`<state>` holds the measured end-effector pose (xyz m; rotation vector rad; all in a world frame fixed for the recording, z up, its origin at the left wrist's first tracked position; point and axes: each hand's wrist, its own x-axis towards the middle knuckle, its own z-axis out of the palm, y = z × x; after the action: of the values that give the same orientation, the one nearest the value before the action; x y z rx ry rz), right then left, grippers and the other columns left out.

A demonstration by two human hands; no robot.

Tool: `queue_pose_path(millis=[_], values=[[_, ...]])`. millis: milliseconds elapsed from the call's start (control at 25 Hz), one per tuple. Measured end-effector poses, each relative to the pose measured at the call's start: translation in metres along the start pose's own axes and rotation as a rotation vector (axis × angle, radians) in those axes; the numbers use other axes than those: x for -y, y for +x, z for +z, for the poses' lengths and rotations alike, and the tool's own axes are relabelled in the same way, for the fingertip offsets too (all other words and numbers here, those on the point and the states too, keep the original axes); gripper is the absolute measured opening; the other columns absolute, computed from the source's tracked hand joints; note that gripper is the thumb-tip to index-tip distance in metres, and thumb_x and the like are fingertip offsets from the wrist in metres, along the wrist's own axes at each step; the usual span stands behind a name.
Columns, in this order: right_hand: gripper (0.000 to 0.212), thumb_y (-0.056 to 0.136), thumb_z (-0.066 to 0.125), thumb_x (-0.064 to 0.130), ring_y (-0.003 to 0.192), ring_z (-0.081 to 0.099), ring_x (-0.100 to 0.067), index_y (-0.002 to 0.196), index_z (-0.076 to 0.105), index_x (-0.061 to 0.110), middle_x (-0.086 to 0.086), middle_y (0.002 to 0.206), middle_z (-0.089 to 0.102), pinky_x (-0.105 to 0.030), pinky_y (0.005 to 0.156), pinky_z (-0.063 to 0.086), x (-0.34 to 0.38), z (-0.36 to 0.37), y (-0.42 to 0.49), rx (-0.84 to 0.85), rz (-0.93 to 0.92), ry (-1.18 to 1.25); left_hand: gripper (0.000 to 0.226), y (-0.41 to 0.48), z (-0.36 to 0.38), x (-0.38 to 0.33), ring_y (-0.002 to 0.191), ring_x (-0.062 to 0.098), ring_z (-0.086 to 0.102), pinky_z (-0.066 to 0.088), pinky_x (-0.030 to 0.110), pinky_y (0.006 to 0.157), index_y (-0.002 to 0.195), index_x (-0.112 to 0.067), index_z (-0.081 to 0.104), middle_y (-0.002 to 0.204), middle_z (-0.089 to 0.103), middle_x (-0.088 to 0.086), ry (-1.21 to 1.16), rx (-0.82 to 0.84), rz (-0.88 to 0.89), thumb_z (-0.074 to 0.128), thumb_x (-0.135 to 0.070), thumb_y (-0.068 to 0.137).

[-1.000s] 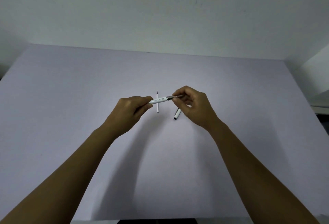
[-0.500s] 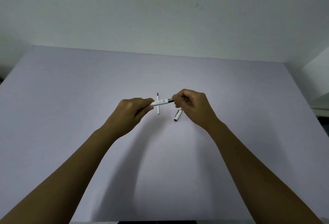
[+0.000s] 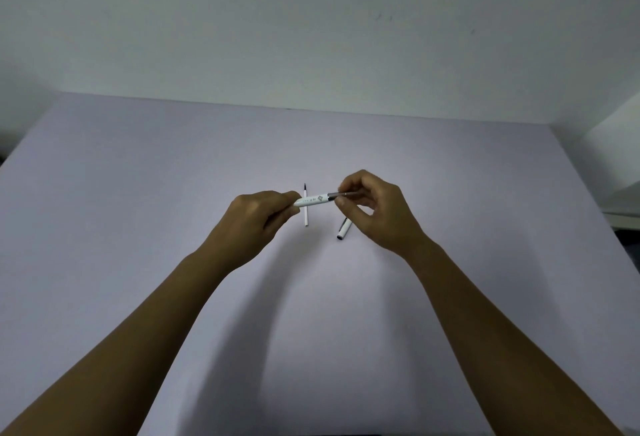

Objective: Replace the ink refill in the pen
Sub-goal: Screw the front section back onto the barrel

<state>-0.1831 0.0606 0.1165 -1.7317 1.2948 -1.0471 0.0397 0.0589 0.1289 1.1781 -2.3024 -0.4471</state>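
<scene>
A white pen barrel (image 3: 313, 200) with a small printed mark is held level above the table. My left hand (image 3: 258, 219) grips its left end. My right hand (image 3: 372, 209) pinches the grey front section (image 3: 341, 195) at the barrel's right end between thumb and fingers. A thin white ink refill (image 3: 306, 212) with a dark tip lies on the table behind the barrel, pointing away from me. A white pen cap (image 3: 343, 229) lies on the table under my right hand, partly hidden by it.
The pale purple table (image 3: 138, 210) reaches back to a white wall. A white object (image 3: 623, 193) stands past the table's right edge.
My right hand's fingers have shifted their grip on the grey front section, which shows a little more now than half a second ago. My left hand and the barrel have stayed put.
</scene>
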Motion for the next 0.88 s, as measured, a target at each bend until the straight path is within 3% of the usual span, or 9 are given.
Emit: queue_pose_path(millis=[200, 360, 480, 560, 680, 840, 880], values=[[0.017, 0.090, 0.058, 0.030, 0.070, 0.067, -0.021, 0.078, 0.062, 0.018, -0.008, 0.072, 0.069, -0.035, 0.070, 0.055, -0.002, -0.002, 0.004, 0.006, 0.066, -0.093, 0.011, 0.001, 0.001, -0.001, 0.052, 0.021, 0.036, 0.030, 0.027, 0.050, 0.096, -0.006, 0.065, 0.058, 0.042, -0.001, -0.009, -0.002, 0.014, 0.057, -0.011, 0.090], [0.008, 0.084, 0.066, 0.018, 0.077, 0.067, -0.009, 0.087, 0.058, 0.019, 0.005, 0.079, 0.067, -0.017, 0.078, 0.054, -0.004, -0.002, 0.002, 0.031, -0.016, -0.045, 0.011, 0.002, 0.003, -0.001, 0.052, 0.024, 0.039, 0.034, 0.031, 0.051, 0.096, -0.005, 0.065, 0.056, 0.045, 0.005, -0.006, -0.009, -0.003, 0.058, -0.010, 0.089], [0.013, 0.089, 0.060, 0.025, 0.066, 0.065, -0.016, 0.079, 0.061, 0.017, 0.001, 0.069, 0.066, -0.029, 0.065, 0.054, -0.007, -0.004, 0.005, 0.046, 0.007, -0.147, 0.011, 0.002, 0.004, -0.001, 0.053, 0.021, 0.037, 0.033, 0.029, 0.051, 0.097, -0.006, 0.065, 0.059, 0.042, -0.001, -0.012, -0.004, 0.012, 0.059, -0.010, 0.089], [0.011, 0.088, 0.060, 0.028, 0.064, 0.064, -0.008, 0.080, 0.063, 0.020, 0.004, 0.069, 0.066, -0.024, 0.062, 0.053, -0.008, -0.006, 0.006, 0.038, 0.016, -0.122, 0.011, 0.002, 0.004, -0.001, 0.053, 0.021, 0.037, 0.034, 0.030, 0.051, 0.098, -0.005, 0.065, 0.058, 0.043, 0.001, -0.012, -0.004, 0.008, 0.059, -0.009, 0.089], [0.008, 0.084, 0.067, 0.021, 0.079, 0.066, -0.004, 0.091, 0.064, 0.018, 0.005, 0.082, 0.068, -0.014, 0.077, 0.052, -0.009, -0.007, 0.007, 0.016, -0.043, -0.060, 0.011, 0.004, 0.005, -0.001, 0.052, 0.022, 0.037, 0.036, 0.033, 0.050, 0.096, -0.005, 0.065, 0.057, 0.045, 0.005, -0.012, -0.002, 0.009, 0.058, -0.009, 0.089], [0.021, 0.088, 0.059, 0.030, 0.067, 0.064, -0.013, 0.079, 0.066, 0.012, -0.005, 0.071, 0.069, -0.024, 0.063, 0.051, -0.011, -0.008, 0.009, 0.005, -0.012, -0.149, 0.011, 0.005, 0.008, -0.001, 0.051, 0.021, 0.036, 0.034, 0.030, 0.050, 0.096, -0.005, 0.065, 0.057, 0.041, 0.000, -0.020, 0.002, 0.016, 0.058, -0.011, 0.090], [0.018, 0.088, 0.060, 0.030, 0.068, 0.064, -0.010, 0.082, 0.067, 0.014, -0.001, 0.073, 0.069, -0.021, 0.064, 0.051, -0.011, -0.009, 0.009, 0.010, -0.013, -0.141, 0.011, 0.005, 0.008, -0.001, 0.051, 0.021, 0.037, 0.034, 0.030, 0.050, 0.097, -0.005, 0.065, 0.057, 0.041, 0.000, -0.024, 0.001, 0.008, 0.058, -0.010, 0.090]])
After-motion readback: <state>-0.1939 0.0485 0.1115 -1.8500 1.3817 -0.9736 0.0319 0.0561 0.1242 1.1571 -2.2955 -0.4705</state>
